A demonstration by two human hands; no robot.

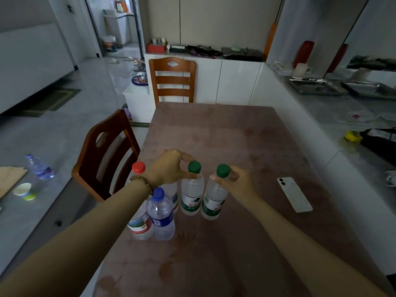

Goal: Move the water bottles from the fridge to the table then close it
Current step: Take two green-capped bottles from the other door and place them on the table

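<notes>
Two green-capped water bottles stand upright side by side on the brown table (246, 146). My left hand (171, 168) grips the neck of the left green-capped bottle (191, 196). My right hand (235, 181) grips the neck of the right green-capped bottle (214, 200). A red-capped bottle (139, 224) and a blue-capped bottle (161, 217) stand close to the table's left edge, under my left forearm. Another bottle (173, 194) is partly hidden behind my left wrist. The fridge is not in view.
A white phone (294, 194) lies on the table to the right. One wooden chair (107, 155) stands at the table's left side, another (172, 79) at its far end. A bottle (39, 167) and a small cup (23, 190) lie on the floor at left. A counter (342, 116) runs along the right.
</notes>
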